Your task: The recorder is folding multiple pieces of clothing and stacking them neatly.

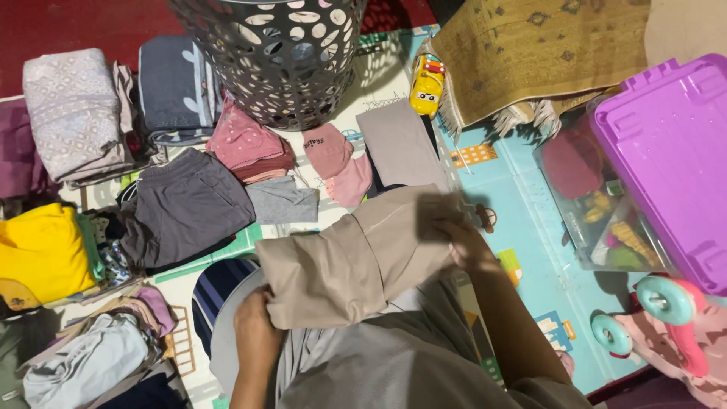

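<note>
A beige folded garment (356,257) is held over my lap. My left hand (256,326) grips its lower left corner. At the garment's upper right edge, my right hand (463,241) holds it, fingers curled over the fabric. Beneath it lies grey cloth (379,363) on my lap. Just beyond, on the mat, rests a grey folded piece (400,144) beside pink folded pieces (337,163).
A dark perforated laundry basket (280,60) stands at the top. Stacks of folded clothes (182,204) fill the left side, with a yellow item (42,254). A clear bin with purple lid (666,151), a yellow toy car (426,85) and a patterned rug (538,45) are right.
</note>
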